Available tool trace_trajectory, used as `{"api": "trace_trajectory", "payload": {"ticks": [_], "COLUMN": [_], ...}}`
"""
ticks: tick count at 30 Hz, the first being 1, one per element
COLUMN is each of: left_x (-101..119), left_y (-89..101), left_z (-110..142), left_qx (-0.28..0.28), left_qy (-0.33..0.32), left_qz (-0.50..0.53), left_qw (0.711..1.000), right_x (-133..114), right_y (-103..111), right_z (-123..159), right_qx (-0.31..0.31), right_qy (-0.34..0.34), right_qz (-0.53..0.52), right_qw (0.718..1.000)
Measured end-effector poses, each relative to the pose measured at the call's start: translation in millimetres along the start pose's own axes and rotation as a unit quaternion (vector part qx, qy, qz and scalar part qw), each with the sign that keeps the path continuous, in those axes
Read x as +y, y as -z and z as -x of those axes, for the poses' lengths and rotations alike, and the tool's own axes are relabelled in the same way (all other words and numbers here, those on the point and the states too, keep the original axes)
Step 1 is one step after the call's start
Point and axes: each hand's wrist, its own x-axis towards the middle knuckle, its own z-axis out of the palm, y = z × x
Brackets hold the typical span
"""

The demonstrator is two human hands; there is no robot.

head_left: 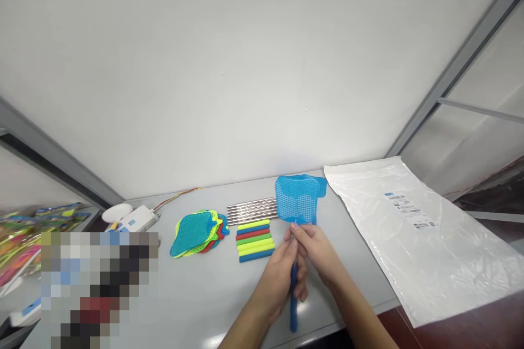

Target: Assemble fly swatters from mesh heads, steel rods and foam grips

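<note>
Both of my hands are closed around a fly swatter with a blue mesh head (pixel 295 204) and a blue handle grip (pixel 293 300). My left hand (pixel 280 270) wraps the thin rod just above the grip. At the neck, right below the mesh, my right hand (pixel 315 242) pinches the swatter, its fingers hiding the joint. Behind the head, another blue piece (pixel 322 186) partly shows. Left of my hands lie a row of coloured handle grips (pixel 254 240), several silver metal rods (pixel 249 211) and a stack of mesh swatter heads (pixel 194 233), turquoise on top.
A large white plastic mailing bag (pixel 393 245) with a label covers the table's right side. White devices with wires (pixel 141 219) sit at the back left. Colourful packaged goods (pixel 24 251) are blurred at far left, near a pixelated patch. A white wall (pixel 245 76) rises behind the grey table (pixel 192 300).
</note>
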Motion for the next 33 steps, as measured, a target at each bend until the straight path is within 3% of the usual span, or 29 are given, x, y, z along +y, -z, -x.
{"api": "trace_trajectory", "payload": {"ticks": [3, 9, 16, 19, 26, 30, 33], "left_x": [3, 14, 7, 9, 25, 24, 23], "left_y": [-1.0, 9.6, 25.5, 28.5, 30.5, 33.4, 37.3], "left_z": [-5, 1, 25, 34, 44, 46, 52], "left_qx": [0.012, -0.025, -0.047, -0.055, -0.053, -0.061, -0.066], "left_qy": [0.005, 0.025, 0.057, 0.059, 0.032, 0.03, 0.042], "left_qz": [0.007, -0.015, -0.103, -0.101, -0.079, -0.088, -0.102], "left_qw": [1.0, 0.999, 0.992, 0.992, 0.995, 0.994, 0.992], "right_x": [1, 6, -23, -28, -7, -8, -15], "right_y": [-2, -6, 16, 15, -18, -19, -9], "right_z": [0, -6, -36, -33, 15, 21, 10], "right_qx": [-0.009, -0.019, 0.084, 0.069, -0.072, -0.08, -0.024], "right_qy": [0.001, 0.011, 0.071, 0.062, -0.002, 0.026, 0.042], "right_qz": [-0.004, -0.037, -0.115, -0.108, 0.002, 0.057, 0.017], "right_qw": [1.0, 0.999, 0.987, 0.99, 0.997, 0.995, 0.999]}}
